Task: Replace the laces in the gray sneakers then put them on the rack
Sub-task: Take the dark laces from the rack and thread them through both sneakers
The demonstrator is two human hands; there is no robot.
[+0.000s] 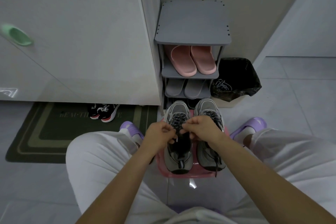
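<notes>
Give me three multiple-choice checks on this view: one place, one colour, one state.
1. Where do the gray sneakers stand?
A. on the doormat
B. on the pink stool between the knees
C. in the bin bag
2. What colour are the slippers on the rack's second shelf?
A. pink
B. green
C. black
3. What are the left hand and right hand doing?
A. resting flat on the knees
B. pinching one sneaker's laces
C. lifting a sneaker
Answers: 1 B, the stool's rim shows under both soles; 2 A, that pair is pink; 3 B, both hands' fingers curl at the laces.
</notes>
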